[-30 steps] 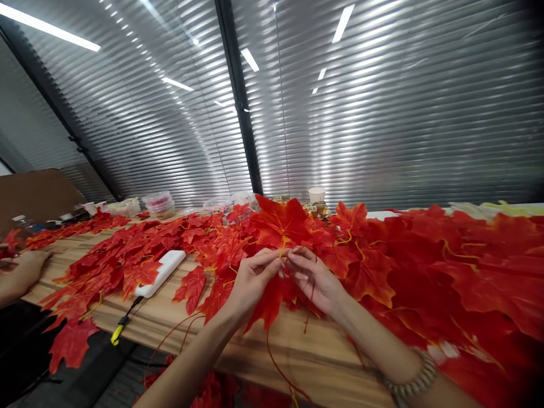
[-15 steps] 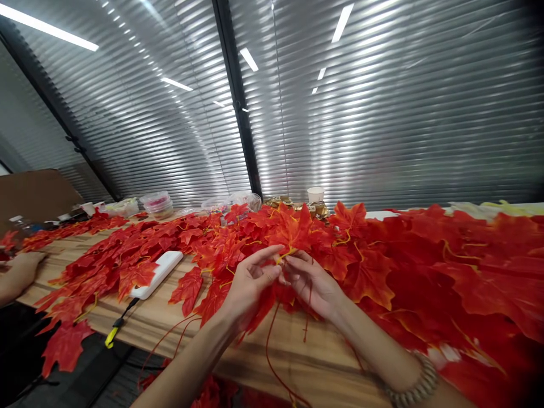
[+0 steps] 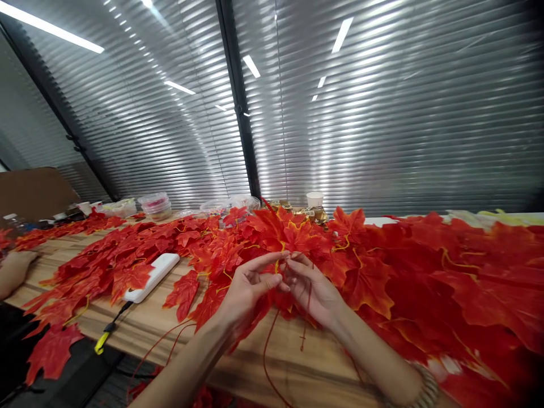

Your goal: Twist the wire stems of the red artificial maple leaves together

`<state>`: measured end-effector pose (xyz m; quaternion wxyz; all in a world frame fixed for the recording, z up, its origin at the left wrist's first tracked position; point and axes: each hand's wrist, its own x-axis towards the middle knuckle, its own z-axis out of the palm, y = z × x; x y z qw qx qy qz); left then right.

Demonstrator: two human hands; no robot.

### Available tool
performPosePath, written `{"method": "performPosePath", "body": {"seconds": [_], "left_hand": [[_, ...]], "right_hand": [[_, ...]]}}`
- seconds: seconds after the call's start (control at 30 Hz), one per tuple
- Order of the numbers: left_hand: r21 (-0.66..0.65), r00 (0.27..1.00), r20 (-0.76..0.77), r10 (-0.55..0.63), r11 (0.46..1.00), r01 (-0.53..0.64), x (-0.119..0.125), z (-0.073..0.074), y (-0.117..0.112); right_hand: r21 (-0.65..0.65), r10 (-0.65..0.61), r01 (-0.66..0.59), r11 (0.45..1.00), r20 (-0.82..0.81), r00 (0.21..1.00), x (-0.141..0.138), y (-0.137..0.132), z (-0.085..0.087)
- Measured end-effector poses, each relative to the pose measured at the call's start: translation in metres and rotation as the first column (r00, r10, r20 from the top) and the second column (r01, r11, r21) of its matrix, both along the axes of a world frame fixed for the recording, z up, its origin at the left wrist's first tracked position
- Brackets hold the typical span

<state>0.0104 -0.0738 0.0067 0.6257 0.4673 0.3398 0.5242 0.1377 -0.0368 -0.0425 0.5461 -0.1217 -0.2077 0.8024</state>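
Both hands meet over the near middle of the table. My left hand (image 3: 250, 286) is closed, thumb and forefinger pinching the yellow stem of a red artificial maple leaf (image 3: 297, 235). Fingertips of my right hand (image 3: 312, 283) press together at the same stem, where a thin red cord (image 3: 272, 351) runs between the hands. The cord hangs down toward the table edge, and a short knotted end dangles below my right hand. Exactly how cord and stem cross is hidden by the fingers.
Heaps of red maple leaves (image 3: 425, 272) spread across the wooden table (image 3: 250, 374). A white power bank (image 3: 155, 277) with a cable lies left. Plastic tubs (image 3: 155, 205) and a paper cup (image 3: 315, 199) stand along the back. Another person's hand (image 3: 17, 271) rests at far left.
The held leaf has turned, its stem now more upright between my fingers, and a leaf tip points up above the pile. My fingertips have drawn closer together.
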Motion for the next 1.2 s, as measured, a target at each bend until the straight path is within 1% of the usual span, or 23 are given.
{"method": "performPosePath", "body": {"seconds": [0.13, 0.27, 0.43, 0.53, 0.67, 0.83, 0.93, 1.2], "left_hand": [[0.003, 1.0, -0.004, -0.006, 1.0, 0.006, -0.001, 0.002, -0.001], [0.035, 1.0, -0.005, 0.024, 0.999, -0.024, -0.001, 0.002, -0.001], [0.117, 0.991, -0.127, 0.038, 0.993, -0.023, -0.005, 0.005, 0.001], [0.176, 0.981, -0.188, 0.05, 0.984, -0.017, -0.007, 0.003, 0.003], [0.207, 0.971, -0.227, 0.071, 0.978, -0.023, -0.009, -0.001, 0.005], [0.252, 0.953, -0.283, 0.107, 0.967, -0.033, -0.011, -0.003, 0.007], [0.279, 0.954, -0.283, 0.102, 0.96, -0.02, -0.011, -0.005, 0.007], [0.275, 0.962, -0.262, 0.076, 0.961, -0.002, -0.01, -0.006, 0.006]], "right_hand": [[-0.015, -0.005, 0.005, 1.0, -0.012, 1.0, 0.0, -0.001, 0.003], [-0.016, -0.003, 0.003, 1.0, -0.004, 1.0, 0.001, -0.002, 0.005], [-0.007, 0.021, -0.021, 1.0, 0.024, 0.999, 0.002, -0.002, 0.005], [0.016, 0.052, -0.052, 0.999, 0.027, 0.998, 0.0, -0.002, 0.003], [0.012, 0.072, -0.072, 0.997, 0.016, 0.997, -0.002, -0.003, 0.003], [-0.006, 0.099, -0.099, 0.995, 0.003, 0.995, -0.002, -0.005, 0.006], [-0.008, 0.11, -0.11, 0.994, 0.001, 0.994, -0.002, -0.006, 0.007], [-0.016, 0.132, -0.132, 0.991, 0.003, 0.991, -0.002, -0.004, 0.004]]}}
